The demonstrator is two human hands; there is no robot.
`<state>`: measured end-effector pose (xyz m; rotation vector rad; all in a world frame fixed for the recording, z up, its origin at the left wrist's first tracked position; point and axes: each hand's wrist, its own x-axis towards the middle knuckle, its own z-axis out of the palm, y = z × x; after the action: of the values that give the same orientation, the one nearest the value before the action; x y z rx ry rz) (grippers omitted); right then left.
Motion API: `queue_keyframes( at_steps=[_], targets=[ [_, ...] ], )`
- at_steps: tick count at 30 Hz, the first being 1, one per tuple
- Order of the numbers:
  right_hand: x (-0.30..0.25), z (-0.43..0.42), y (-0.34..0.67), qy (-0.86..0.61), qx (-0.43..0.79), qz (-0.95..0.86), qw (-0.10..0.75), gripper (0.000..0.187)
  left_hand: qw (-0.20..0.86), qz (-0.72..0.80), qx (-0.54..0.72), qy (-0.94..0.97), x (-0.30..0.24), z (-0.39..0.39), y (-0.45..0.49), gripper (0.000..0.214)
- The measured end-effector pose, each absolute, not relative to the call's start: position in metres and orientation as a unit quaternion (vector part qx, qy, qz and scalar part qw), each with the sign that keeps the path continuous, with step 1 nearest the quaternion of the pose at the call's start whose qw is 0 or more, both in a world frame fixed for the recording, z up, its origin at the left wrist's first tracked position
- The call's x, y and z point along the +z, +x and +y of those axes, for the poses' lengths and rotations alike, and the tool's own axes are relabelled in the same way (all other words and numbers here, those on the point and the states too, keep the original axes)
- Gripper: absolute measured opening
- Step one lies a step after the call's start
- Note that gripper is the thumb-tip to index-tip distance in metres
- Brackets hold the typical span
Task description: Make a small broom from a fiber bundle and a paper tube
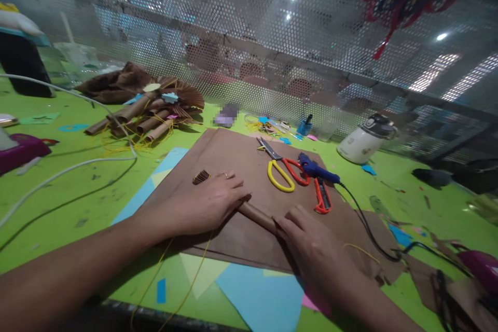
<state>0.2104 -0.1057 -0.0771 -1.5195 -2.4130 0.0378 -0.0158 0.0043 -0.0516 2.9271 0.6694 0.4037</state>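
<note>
Our grip: right hand closed around a smooth, slim brown tube mid-frame, left hand draped over it, tightness unclear to us; right, rounded white bottle, contents hidden.

Hiding part of a brown tube under left hand, cropping a purple object right of right hand.
</note>
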Motion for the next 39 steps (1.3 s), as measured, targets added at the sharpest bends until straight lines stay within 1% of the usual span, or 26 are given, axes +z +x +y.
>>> queue_keyframes(
  at_steps=[3,6,10,13,18,22,26,28,30,32,33,35,36,37,39],
  targets=[
    [-0.077,-0.107,0.207,-0.524,0.008,-0.838,0.153,0.021,0.101,0.255,0.149,0.95,-0.053,0.009,-0.017,0.023],
    [-0.077,-0.107,0.205,-0.518,-0.008,-0.84,0.16,0.016,0.111,0.254,0.145,0.95,-0.05,0.012,-0.017,0.021],
    [-0.078,-0.104,0.205,-0.51,-0.018,-0.844,0.165,0.017,0.039,0.226,0.139,0.963,-0.044,0.008,-0.014,0.026],
    [-0.078,-0.104,0.203,-0.516,-0.022,-0.839,0.175,0.018,-0.016,0.22,0.126,0.967,-0.043,0.001,-0.011,0.022],
    [-0.078,-0.102,0.201,-0.524,-0.022,-0.834,0.168,0.017,-0.072,0.181,0.132,0.972,-0.05,-0.009,-0.011,0.02],
    [-0.079,-0.1,0.203,-0.515,-0.028,-0.839,0.174,0.012,-0.08,0.166,0.149,0.972,-0.055,-0.006,-0.011,0.019],
    [-0.082,-0.097,0.205,-0.516,-0.031,-0.839,0.17,0.016,-0.057,0.168,0.145,0.973,-0.052,-0.003,-0.01,0.023],
    [-0.085,-0.096,0.205,-0.524,-0.042,-0.834,0.17,0.02,-0.01,0.19,0.165,0.968,-0.045,-0.006,-0.01,0.024],
    [-0.088,-0.095,0.204,-0.528,-0.046,-0.829,0.18,0.022,0.085,0.232,0.215,0.945,-0.035,-0.013,-0.011,0.022],
    [-0.089,-0.093,0.204,-0.531,-0.042,-0.824,0.193,0.024,0.238,0.282,0.248,0.896,-0.024,-0.026,-0.01,0.022],
    [-0.088,-0.093,0.204,-0.53,-0.035,-0.824,0.197,0.024,0.347,0.295,0.236,0.859,-0.019,-0.033,-0.009,0.021],
    [-0.085,-0.092,0.205,-0.526,-0.014,-0.826,0.201,0.023,0.581,0.339,0.193,0.714,-0.016,-0.046,-0.006,0.019],
    [-0.083,-0.092,0.205,-0.525,-0.003,-0.826,0.203,0.022,0.667,0.363,0.184,0.624,-0.017,-0.051,-0.004,0.016],
    [-0.081,-0.093,0.206,-0.523,0.01,-0.827,0.205,0.021,0.719,0.384,0.193,0.547,-0.02,-0.056,-0.002,0.016],
    [-0.075,-0.094,0.205,-0.517,0.027,-0.827,0.22,0.02,0.765,0.403,0.227,0.449,-0.029,-0.061,0.004,0.02]
  ],
)
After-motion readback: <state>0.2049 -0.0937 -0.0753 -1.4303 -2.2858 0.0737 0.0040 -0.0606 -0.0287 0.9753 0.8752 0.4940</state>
